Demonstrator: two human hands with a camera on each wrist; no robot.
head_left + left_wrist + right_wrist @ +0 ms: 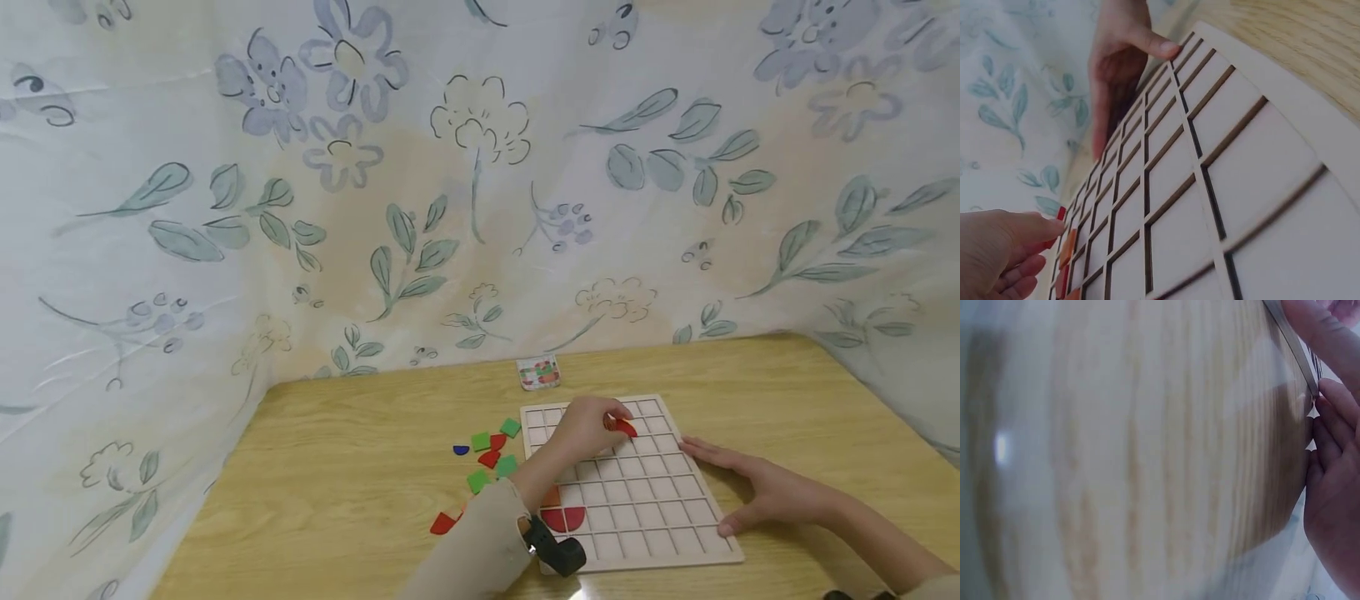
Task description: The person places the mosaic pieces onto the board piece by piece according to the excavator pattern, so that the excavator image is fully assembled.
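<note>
My left hand (588, 427) pinches a red piece (626, 428) with a curved edge between thumb and fingertips, over the far part of a pale wooden grid board (733, 552). In the left wrist view the held red piece (1060, 215) shows beyond the thumb, close over the cells. Fingers spread, my right hand (783, 490) rests along the board's right edge, its thumb at the near right corner. Two red quarter-like pieces (573, 518) lie side by side in near-left cells, below an orange piece (551, 497). The left forearm hides part of the board's left side.
Left of the board lie loose pieces: several green squares (478, 481), several red ones (442, 523) and a blue half-round piece (461, 450). Behind the board is a small card with a coloured pattern (538, 372). A floral cloth (480, 183) hangs behind the wooden table (322, 475).
</note>
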